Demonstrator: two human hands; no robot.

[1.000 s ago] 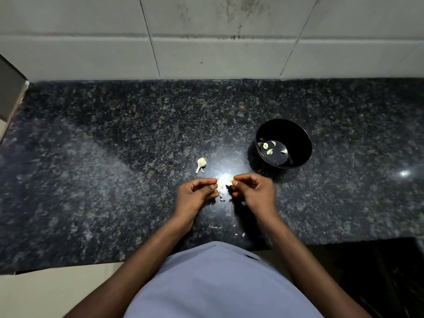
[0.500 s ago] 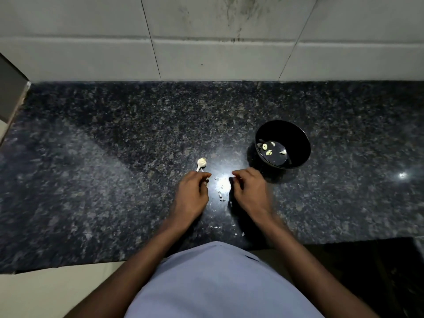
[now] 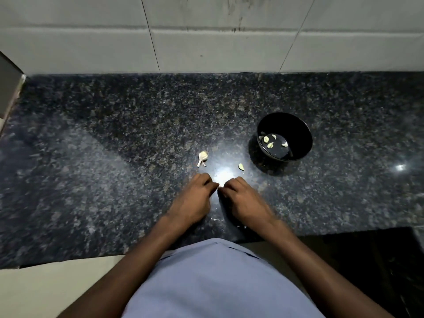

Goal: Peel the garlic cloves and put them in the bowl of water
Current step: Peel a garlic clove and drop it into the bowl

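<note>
My left hand (image 3: 196, 196) and my right hand (image 3: 242, 198) rest knuckles-up on the dark granite counter (image 3: 103, 180). Their curled fingertips meet just below a bright glare spot. Whatever lies between the fingertips is hidden. A pale peeled garlic clove (image 3: 241, 166) lies loose on the counter just beyond my right hand. A garlic stem with papery skin (image 3: 202, 157) lies beyond my left hand. The black bowl (image 3: 298, 125) stands to the right, with water and several peeled cloves (image 3: 266, 139) in it.
A tiled wall (image 3: 206, 37) closes off the back of the counter. Small flecks of skin (image 3: 215, 219) lie near the front edge between my wrists. A grey object's edge (image 3: 9, 88) juts in at the far left.
My hands had held a clove up between them, then dropped to the counter and drew together. A peeled clove now lies on the counter near the bowl.
</note>
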